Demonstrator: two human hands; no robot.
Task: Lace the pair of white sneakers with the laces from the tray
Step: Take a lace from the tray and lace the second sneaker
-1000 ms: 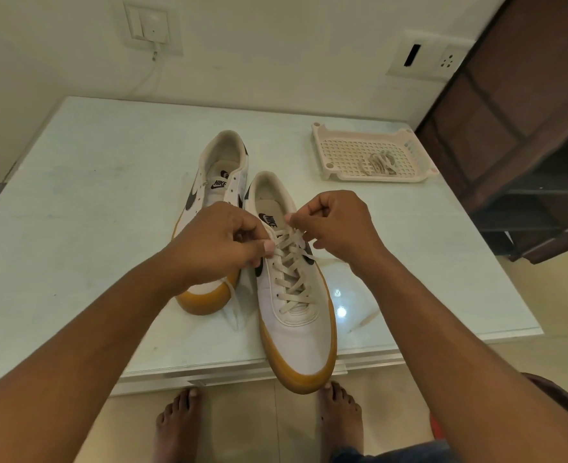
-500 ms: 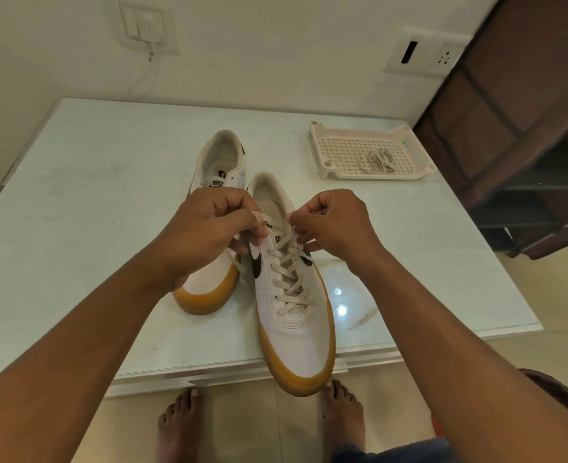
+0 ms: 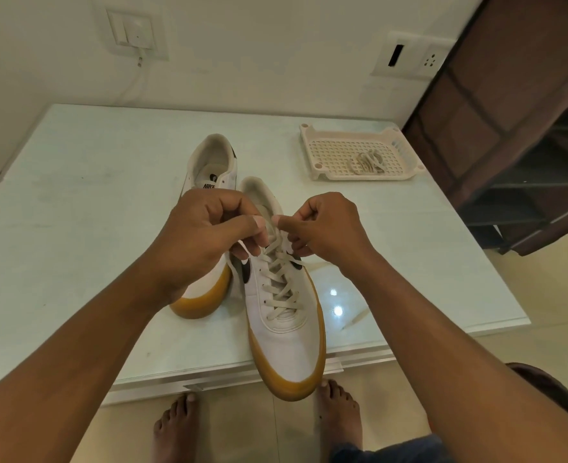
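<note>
Table [image 3: 75, 228]: pale and glass-topped, set against a white wall; it carries 2 sneakers and a tray.
Laced sneaker [image 3: 286, 345]: white with a tan sole and a black swoosh. Its toe points toward the viewer and overhangs the table's front edge.
Unlaced sneaker [image 3: 214, 158]: the matching shoe, just beside the first on its left, partly hidden behind the left hand.
Tray [image 3: 312, 155]: cream perforated plastic at the table's far right, well apart from the shoes.
Left hand [image 3: 205, 238]: fingers curled, thumb and forefinger pinching a lace strand above the laced sneaker's tongue.
Right hand [image 3: 326, 228]: curled likewise, pinching the other strand, its thumb tip almost meeting the left thumb.
Bare feet [image 3: 175, 426]: 2, on the tiled floor below the table edge.
Threaded lace [image 3: 281, 282]: cream, crossing up the eyelets to the hands.
Spare lace [image 3: 366, 162]: 1 loose cream bundle lying in the tray.
</note>
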